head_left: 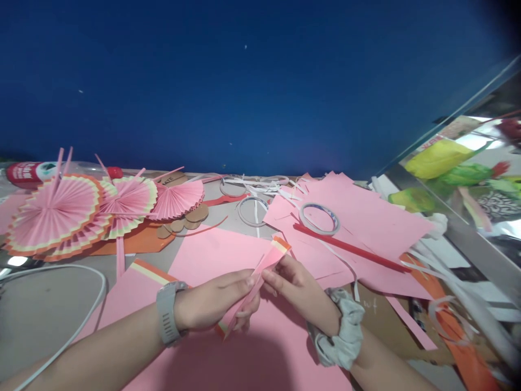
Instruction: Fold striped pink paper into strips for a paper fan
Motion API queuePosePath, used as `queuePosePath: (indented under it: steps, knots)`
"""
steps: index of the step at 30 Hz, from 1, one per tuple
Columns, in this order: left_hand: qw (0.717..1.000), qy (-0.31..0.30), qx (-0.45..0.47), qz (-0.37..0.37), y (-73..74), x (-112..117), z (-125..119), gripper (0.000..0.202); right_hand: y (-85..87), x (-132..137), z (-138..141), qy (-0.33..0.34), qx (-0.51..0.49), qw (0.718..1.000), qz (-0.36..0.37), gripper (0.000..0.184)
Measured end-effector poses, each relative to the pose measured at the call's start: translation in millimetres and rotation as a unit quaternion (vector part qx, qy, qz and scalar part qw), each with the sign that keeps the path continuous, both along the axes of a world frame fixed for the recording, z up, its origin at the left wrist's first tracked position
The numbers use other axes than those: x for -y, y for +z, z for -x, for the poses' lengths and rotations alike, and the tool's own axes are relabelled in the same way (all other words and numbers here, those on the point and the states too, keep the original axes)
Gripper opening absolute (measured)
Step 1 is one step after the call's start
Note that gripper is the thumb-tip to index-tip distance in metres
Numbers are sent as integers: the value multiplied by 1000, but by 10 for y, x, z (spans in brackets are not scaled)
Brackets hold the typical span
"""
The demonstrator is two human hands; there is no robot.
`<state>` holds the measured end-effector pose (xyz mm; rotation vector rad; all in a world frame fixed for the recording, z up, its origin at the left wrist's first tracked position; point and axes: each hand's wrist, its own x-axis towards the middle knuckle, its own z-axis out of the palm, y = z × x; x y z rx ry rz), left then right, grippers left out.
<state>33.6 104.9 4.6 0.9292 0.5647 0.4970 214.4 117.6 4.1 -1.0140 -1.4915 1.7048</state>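
Note:
A narrow folded strip of pink paper (266, 262) slants between my hands, its ends banded in orange and cream. My left hand (230, 296), below a grey watch band, is wrapped round the strip's lower half. Thumb and fingers of my right hand (288, 277) pinch it higher up, near the orange end; a pale scrunchie circles that wrist. Beneath both hands lie large pink paper sheets (220, 250). One sheet at the left has an orange and cream edge (152, 271).
Pleated pink paper fans (55, 214) lie at the left by a plastic bottle (30, 172). Tape rolls (319, 218), a red strip (350, 247) and stacked pink paper (358, 203) spread to the right. A white cable (103, 282) curves at the left. Behind stands a blue panel (244, 87).

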Motion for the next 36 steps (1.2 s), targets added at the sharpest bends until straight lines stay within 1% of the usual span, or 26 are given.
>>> queuePosePath:
  steps: [5,11,16,19,24,27,32,36]
  knots:
    - [1000,0,-3,-4,-9,9,-12,38,-40,8,17,8,-23,1000,-4,16]
    - [1000,-3,-7,-2,-51,17,-20,32,13,7,16,26,-2,1000,-13,15]
    - [1000,-6,-26,-15,-62,14,-30,30,10,16,-19,43,-31,998,-16,15]
    - [998,2,-52,-29,-34,17,-42,30,-7,20,-18,19,-21,1000,-11,17]
    - [993,17,-107,-51,4,35,-51,32,-18,0,2,-1,8,1000,-16,14]
    - [993,17,-112,-39,7,40,-47,31,-15,-23,-9,-5,25,999,-30,16]
    - [996,11,-93,-7,17,12,-39,30,-12,-36,-4,22,-1,999,-30,20]
    - [995,10,-95,-3,16,-2,-36,29,-3,-30,6,30,6,999,-33,25]
